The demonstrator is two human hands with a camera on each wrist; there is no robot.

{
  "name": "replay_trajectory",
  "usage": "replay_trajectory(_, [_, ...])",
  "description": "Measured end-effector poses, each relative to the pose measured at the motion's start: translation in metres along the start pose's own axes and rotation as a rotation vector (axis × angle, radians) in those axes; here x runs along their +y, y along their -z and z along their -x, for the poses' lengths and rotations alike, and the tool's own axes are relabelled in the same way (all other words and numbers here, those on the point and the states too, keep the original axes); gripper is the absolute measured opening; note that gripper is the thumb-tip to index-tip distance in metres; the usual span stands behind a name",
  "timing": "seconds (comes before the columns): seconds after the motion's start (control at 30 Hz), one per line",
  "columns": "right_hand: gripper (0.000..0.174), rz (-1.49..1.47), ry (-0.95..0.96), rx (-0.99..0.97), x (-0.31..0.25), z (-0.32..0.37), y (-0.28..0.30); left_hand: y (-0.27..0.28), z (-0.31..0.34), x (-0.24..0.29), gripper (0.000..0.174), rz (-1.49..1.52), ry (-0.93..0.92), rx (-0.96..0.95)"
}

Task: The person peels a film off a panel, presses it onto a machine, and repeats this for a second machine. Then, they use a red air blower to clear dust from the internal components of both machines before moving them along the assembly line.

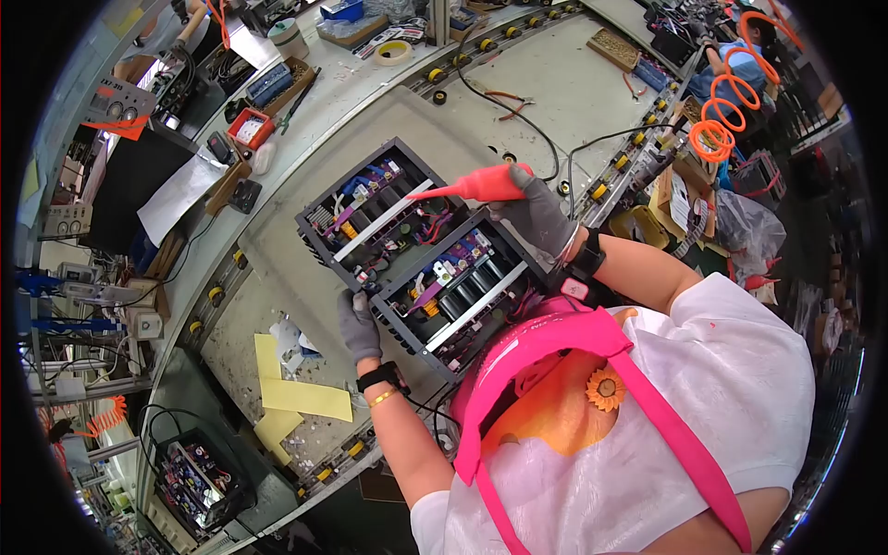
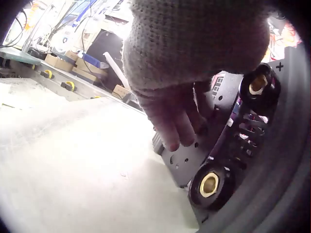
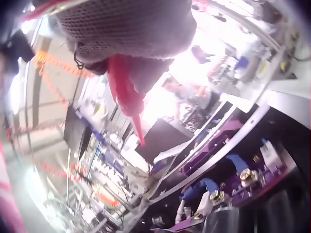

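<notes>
My gloved right hand (image 1: pixel 536 215) grips a red squeeze bottle (image 1: pixel 486 185) with a long pointed nozzle. In the head view the nozzle reaches left over an open black electronics case (image 1: pixel 400 146) holding a purple circuit board. A second such case (image 1: pixel 518 277), with black capacitors and a pale metal strip, stands nearer my body. My left hand (image 1: pixel 357 326), in a grey glove with bare fingertips, touches the cases' left side. In the left wrist view its fingers (image 2: pixel 182 128) lie against a dark end panel (image 2: pixel 182 165) with two brass terminals.
Yellow paper sheets (image 1: pixel 301 398) and scraps lie left of the cases. Roller rails with yellow wheels (image 1: pixel 217 296) edge the worktop. Pliers (image 1: pixel 509 104) and a black cable lie farther back. An orange coiled hose (image 1: pixel 712 139) hangs at right. Another open unit (image 1: pixel 199 481) stands lower left.
</notes>
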State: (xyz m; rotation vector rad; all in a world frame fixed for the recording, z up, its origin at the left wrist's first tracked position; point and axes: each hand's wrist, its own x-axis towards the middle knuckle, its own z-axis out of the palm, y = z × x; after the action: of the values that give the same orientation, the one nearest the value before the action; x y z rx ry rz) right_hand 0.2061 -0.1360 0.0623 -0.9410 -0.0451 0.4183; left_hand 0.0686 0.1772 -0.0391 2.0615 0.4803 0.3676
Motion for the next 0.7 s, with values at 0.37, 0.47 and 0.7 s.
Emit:
replay_trajectory(0.37, [0.050, -0.375, -0.170, 0.236, 0.033, 0.034, 0.048, -0.014, 0.026, 0.020, 0.054, 0.484, 0.283, -0.065])
replay_trajectory(0.47, [0.050, -0.388, -0.163, 0.259, 0.041, 0.036, 0.053, -0.011, 0.034, 0.012, 0.057, 0.663, 0.452, -0.219])
replay_trajectory(0.7, [0.046, -0.398, -0.212, 0.175, 0.036, 0.040, 0.043, 0.035, 0.075, 0.009, 0.059, 0.178, 0.336, -0.359])
